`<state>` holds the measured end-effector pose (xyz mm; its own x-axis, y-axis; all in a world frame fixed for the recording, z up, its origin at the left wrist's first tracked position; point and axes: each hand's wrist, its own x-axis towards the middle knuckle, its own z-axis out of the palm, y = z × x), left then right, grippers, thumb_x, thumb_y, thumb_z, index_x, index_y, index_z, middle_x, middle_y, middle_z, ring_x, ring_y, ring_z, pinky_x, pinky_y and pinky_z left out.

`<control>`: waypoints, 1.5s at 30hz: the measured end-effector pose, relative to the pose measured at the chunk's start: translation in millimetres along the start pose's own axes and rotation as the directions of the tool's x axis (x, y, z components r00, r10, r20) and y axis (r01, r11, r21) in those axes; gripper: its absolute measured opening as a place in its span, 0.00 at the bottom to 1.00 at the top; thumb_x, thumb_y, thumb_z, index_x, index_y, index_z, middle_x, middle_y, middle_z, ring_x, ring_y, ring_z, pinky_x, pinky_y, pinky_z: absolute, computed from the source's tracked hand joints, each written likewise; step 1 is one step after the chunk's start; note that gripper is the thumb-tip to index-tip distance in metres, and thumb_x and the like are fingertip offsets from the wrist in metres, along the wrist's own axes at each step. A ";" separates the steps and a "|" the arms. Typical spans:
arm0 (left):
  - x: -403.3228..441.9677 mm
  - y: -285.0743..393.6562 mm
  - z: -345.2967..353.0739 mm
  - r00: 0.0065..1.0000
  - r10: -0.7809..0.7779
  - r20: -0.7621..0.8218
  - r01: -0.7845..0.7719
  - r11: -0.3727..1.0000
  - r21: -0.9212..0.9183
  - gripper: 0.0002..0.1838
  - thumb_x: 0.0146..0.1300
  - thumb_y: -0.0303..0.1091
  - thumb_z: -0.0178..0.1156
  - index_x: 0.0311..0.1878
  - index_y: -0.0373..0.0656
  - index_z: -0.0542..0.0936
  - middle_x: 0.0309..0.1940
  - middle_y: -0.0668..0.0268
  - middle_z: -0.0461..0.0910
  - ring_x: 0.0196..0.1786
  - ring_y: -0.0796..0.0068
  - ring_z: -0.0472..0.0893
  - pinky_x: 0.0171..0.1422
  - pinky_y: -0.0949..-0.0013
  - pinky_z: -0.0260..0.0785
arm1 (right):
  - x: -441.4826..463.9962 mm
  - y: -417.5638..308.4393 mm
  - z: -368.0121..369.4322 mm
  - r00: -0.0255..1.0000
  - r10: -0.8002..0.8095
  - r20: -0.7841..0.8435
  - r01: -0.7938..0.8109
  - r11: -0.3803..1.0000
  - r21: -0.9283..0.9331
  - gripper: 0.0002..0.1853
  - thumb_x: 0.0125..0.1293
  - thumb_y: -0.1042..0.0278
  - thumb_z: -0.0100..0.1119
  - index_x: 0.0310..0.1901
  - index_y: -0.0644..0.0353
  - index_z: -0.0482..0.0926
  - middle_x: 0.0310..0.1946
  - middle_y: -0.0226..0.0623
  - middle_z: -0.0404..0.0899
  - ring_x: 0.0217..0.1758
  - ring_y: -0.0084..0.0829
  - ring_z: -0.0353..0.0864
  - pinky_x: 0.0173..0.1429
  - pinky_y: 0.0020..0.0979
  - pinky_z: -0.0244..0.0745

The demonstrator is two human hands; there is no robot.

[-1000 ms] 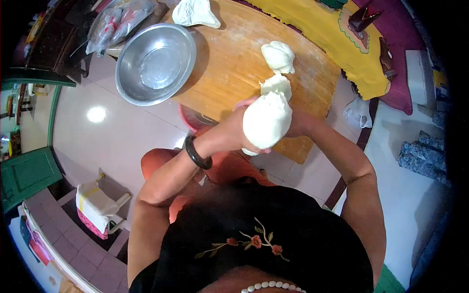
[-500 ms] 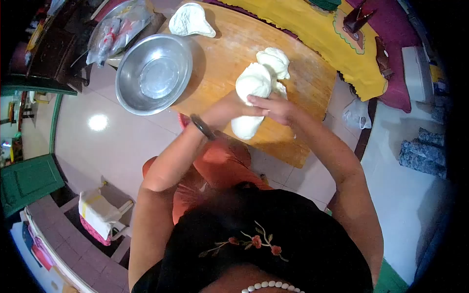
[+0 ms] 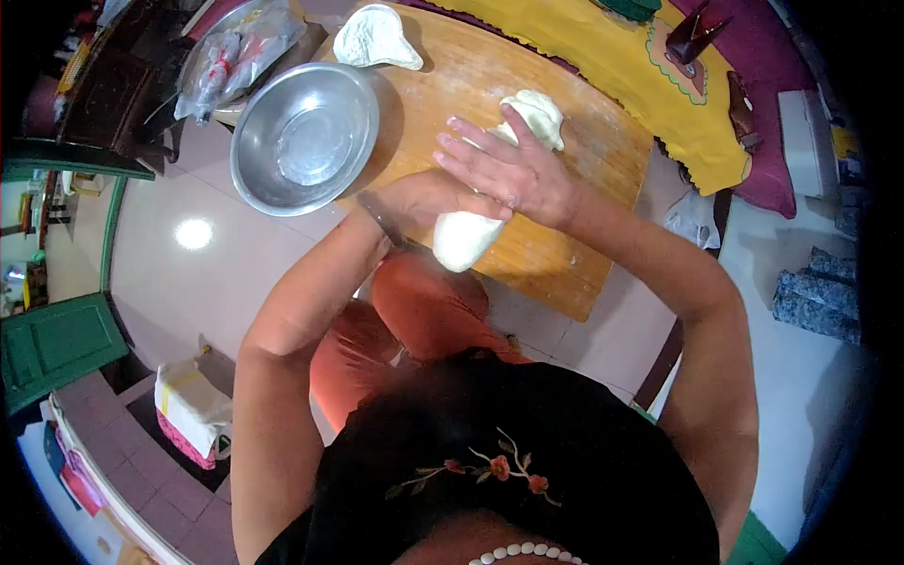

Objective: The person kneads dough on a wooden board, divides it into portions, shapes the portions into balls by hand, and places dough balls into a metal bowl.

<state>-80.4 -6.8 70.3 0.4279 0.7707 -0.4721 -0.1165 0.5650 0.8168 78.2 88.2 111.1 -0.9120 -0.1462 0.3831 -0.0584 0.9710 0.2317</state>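
Note:
A piece of white dough [image 3: 465, 241] pokes out below my left hand [image 3: 428, 198], whose fingers are wrapped round it. My right hand [image 3: 513, 177] has its fingers spread and lies across the left hand and the dough, its palm hiding the upper part. Just behind my right hand, a second dough lump [image 3: 536, 117] rests on the wooden board [image 3: 565, 264]. At the board's far left edge sits a dough piece with a pointed corner [image 3: 375, 38].
A steel basin [image 3: 306, 141] overlaps the board's left side. Plastic bags [image 3: 235, 58] lie behind it. Beyond the board is a yellow cloth [image 3: 603, 61] with a dark red vase-like object [image 3: 695, 42]. A white bag [image 3: 693, 218] lies at the right.
The held dough has come down from being raised, then been turned between my hands. My right hand has opened and spread over it.

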 end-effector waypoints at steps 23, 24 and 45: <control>38.0 -3.8 -24.7 0.106 0.811 -0.575 0.027 0.575 0.817 0.21 0.53 0.41 0.74 0.44 0.37 0.80 0.37 0.53 0.83 0.40 0.52 0.82 0.46 0.58 0.74 | -12.9 -30.0 1.0 0.826 0.119 0.550 -0.310 -0.720 0.621 0.31 0.62 0.45 0.59 0.52 0.70 0.80 0.34 0.41 0.84 0.37 0.31 0.84 0.44 0.30 0.80; 33.6 -1.0 -28.2 0.109 0.819 -0.563 0.083 0.557 0.827 0.23 0.54 0.43 0.74 0.45 0.36 0.79 0.38 0.52 0.83 0.41 0.54 0.83 0.47 0.60 0.74 | -16.0 -29.9 7.1 0.840 0.181 0.511 -0.289 -0.648 0.705 0.28 0.64 0.49 0.61 0.55 0.67 0.80 0.35 0.38 0.84 0.39 0.28 0.84 0.47 0.30 0.80; 54.4 -55.7 -43.3 0.091 0.810 -0.580 0.199 0.556 0.807 0.35 0.72 0.49 0.53 0.67 0.27 0.61 0.61 0.38 0.65 0.63 0.39 0.66 0.68 0.45 0.57 | 25.2 4.3 172.0 0.243 0.954 -0.177 -0.864 0.296 0.407 0.18 0.71 0.60 0.54 0.53 0.66 0.77 0.50 0.55 0.78 0.58 0.52 0.74 0.63 0.46 0.69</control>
<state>-89.4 16.5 -15.2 -0.5749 0.6986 0.4258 0.7439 0.2297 0.6276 -14.9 121.2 -32.0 -0.2055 0.8572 0.4723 0.6055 0.4905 -0.6267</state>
